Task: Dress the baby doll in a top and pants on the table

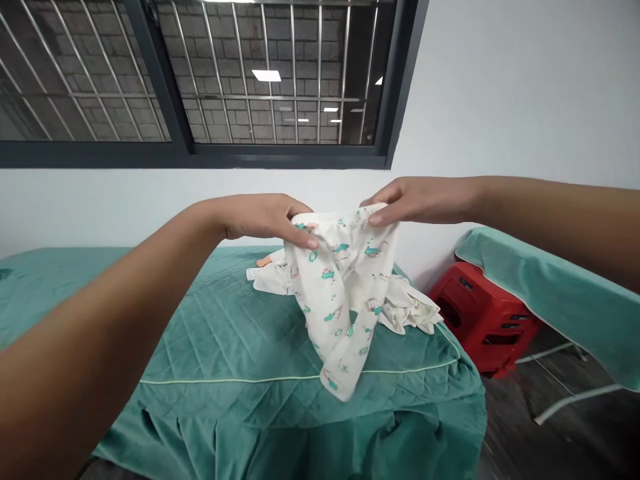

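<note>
I see both hands mid-frame, holding small printed pants (345, 293) up by the waistband. Left hand (265, 217) is pinched shut on the waistband's left end, thumb in front. Right hand (420, 199) is closed on the right end. Pants hang free, legs pointing down, above the green bed (225, 347). More white clothes (405, 307) lie on the bed just behind. Red stool (480, 317) lower right, beside the bed.
</note>
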`<state>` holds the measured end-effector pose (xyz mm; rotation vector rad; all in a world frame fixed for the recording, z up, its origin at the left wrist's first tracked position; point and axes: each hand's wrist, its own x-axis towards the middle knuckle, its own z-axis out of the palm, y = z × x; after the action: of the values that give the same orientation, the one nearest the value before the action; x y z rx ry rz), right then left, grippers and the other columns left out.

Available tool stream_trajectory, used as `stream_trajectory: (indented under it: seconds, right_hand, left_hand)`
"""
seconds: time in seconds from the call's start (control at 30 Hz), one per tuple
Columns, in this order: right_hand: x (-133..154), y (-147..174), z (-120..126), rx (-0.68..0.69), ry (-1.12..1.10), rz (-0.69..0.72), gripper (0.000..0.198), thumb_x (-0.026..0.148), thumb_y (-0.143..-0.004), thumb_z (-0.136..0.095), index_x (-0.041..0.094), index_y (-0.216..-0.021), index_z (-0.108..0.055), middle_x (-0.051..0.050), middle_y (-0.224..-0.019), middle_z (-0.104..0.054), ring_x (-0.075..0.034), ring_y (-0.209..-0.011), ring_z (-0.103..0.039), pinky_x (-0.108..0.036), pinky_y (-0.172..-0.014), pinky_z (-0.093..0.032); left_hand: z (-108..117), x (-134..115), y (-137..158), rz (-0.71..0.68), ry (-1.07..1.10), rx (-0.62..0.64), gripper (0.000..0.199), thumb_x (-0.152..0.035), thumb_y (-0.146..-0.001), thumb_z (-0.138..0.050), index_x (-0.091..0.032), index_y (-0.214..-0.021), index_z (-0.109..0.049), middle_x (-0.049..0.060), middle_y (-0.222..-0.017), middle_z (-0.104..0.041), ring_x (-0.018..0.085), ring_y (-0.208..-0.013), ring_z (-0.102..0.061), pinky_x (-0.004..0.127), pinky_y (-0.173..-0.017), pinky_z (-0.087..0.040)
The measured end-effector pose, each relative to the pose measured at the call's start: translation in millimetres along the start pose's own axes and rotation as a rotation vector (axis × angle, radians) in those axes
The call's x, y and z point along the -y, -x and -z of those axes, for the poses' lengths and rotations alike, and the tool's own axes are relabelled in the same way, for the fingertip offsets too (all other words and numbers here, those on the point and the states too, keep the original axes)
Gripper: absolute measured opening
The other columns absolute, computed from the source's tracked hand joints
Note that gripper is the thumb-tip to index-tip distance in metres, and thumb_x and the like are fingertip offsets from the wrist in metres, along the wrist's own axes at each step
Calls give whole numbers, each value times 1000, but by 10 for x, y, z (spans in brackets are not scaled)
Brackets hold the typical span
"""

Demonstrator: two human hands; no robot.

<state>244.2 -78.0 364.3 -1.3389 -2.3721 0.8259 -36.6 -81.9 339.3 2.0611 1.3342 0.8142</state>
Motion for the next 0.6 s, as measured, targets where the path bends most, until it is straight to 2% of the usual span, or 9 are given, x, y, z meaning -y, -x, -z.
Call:
stream_trajectory:
  seconds: [0.1, 0.17, 0.23, 0.33, 0.43, 0.5, 0.57, 0.6]
  right_hand:
    - [-138, 22, 91, -100, 123, -46, 37, 53, -87, -64, 19, -96, -76, -7, -107, -71, -27, -107, -65, -45, -87, -53]
    - [-235, -10, 89, -71, 181, -92, 38, 53, -88, -61, 19, -91, -76, -6, -103, -71, -27, -106, -65, -46, -88, -51]
    - [-310, -118, -4, -29, 160, -64, 37, 56, -85, -66, 20, -85, -76, -6, -96, -71, -27, -102, -65, -47, -90, -52]
    - [-309, -430, -281, -85, -53, 127, 36, 56, -84, -67, 21, -88, -74, -7, -99, -70, -27, -102, -64, -47, -93, -53]
    - [-140, -826, -572, -187, -292, 356, 34, 51, -90, -62, 21, -104, -71, -7, -114, -67, -25, -113, -59, -49, -100, -47]
    - [20, -1052, -711, -206, -373, 495, 37, 49, -89, -63, 23, -115, -67, -6, -121, -65, -24, -119, -56, -49, -104, -42]
    - [160, -1202, -823, -184, -413, 584, 40, 52, -89, -62, 24, -118, -66, -4, -124, -64, -22, -119, -55, -46, -103, -42]
    - [205, -1243, -880, -164, -414, 605, 40, 54, -90, -60, 24, -116, -67, -4, -121, -65, -21, -116, -57, -43, -101, -43]
  left_hand:
    - [63, 201, -17, 4, -11, 63, 14, -31, -71, -77, -19, -71, -70, 2, -70, -66, 20, -79, -64, 27, -72, -49]
    - [95, 316, -33, -3, 4, -43, 19, -35, -77, -73, -17, -71, -70, 4, -68, -64, 19, -76, -63, 27, -70, -49]
    - [105, 413, -77, -34, -1, -146, 27, -39, -83, -68, -16, -69, -68, 4, -66, -62, 16, -70, -60, 26, -67, -47]
    - [107, 503, -192, -109, -72, -344, 37, -43, -89, -60, -17, -64, -62, 1, -62, -55, 13, -66, -52, 24, -64, -42]
    - [149, 508, -288, -220, -178, -675, 36, -39, -90, -61, -17, -62, -55, -2, -62, -47, 10, -67, -44, 22, -67, -38]
    - [195, 483, -293, -313, -206, -845, 34, -36, -89, -63, -16, -63, -53, -4, -67, -47, 9, -70, -43, 20, -69, -36]
    - [226, 474, -244, -384, -167, -885, 34, -37, -90, -62, -16, -66, -53, -4, -68, -49, 8, -71, -44, 20, -69, -36]
    - [229, 489, -206, -413, -125, -849, 34, -38, -92, -59, -16, -66, -53, -4, -67, -50, 8, -70, -45, 21, -67, -37]
